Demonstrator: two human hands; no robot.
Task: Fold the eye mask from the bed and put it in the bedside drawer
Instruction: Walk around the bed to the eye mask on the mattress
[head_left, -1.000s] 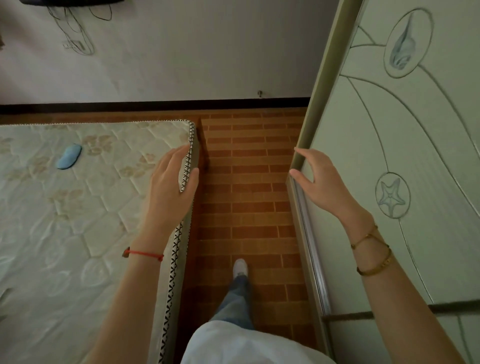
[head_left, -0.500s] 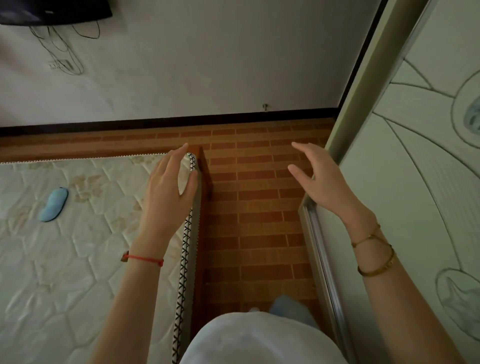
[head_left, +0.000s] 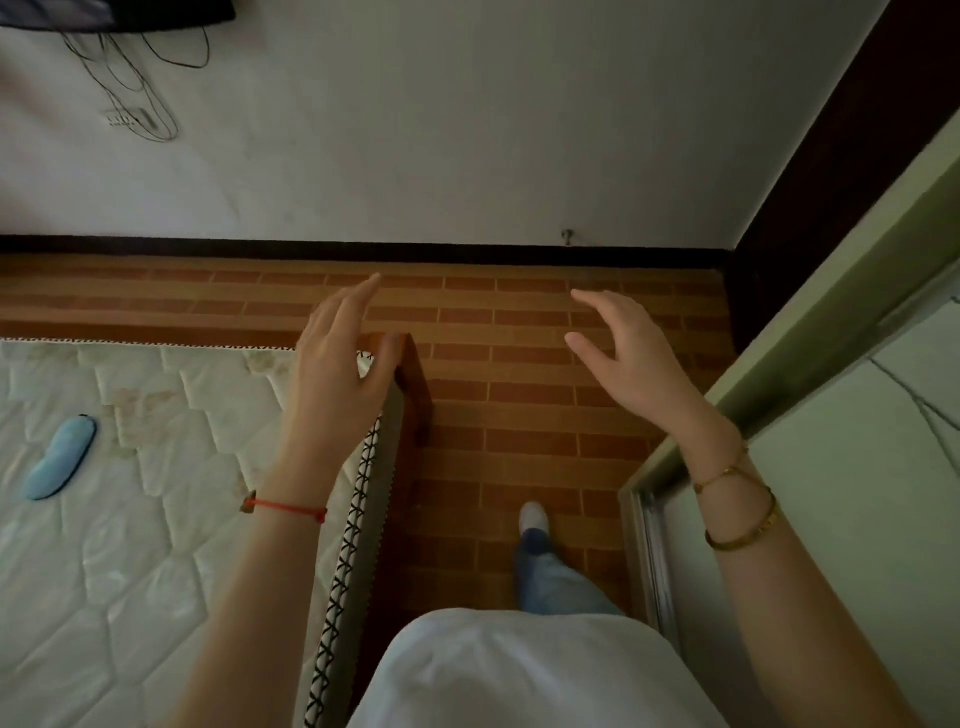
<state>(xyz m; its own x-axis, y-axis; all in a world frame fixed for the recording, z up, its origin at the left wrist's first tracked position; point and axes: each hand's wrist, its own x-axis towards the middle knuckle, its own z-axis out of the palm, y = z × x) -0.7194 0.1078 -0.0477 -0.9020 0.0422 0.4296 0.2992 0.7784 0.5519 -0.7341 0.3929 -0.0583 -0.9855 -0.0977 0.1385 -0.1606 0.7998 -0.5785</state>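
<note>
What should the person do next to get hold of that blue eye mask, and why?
Probably swing the left hand leftward across the mattress toward the eye mask. Both hands are open and hold nothing, the mask lies flat and unfolded well to the left, and the right hand hovers over the brick floor, farther away.

Setting: bedroom in a home. Evidence: bare quilted mattress (head_left: 130, 545) on a wooden bed frame (head_left: 415, 395), its corner under the left hand (head_left: 337, 374). Brick-pattern floor (head_left: 519, 415) between and beyond both hands. Wardrobe with sliding door (head_left: 857, 519) beside the right hand (head_left: 634, 358). Plastered wall (head_left: 467, 130) ahead of the hands, loose cables (head_left: 140, 78) hanging up left.
</note>
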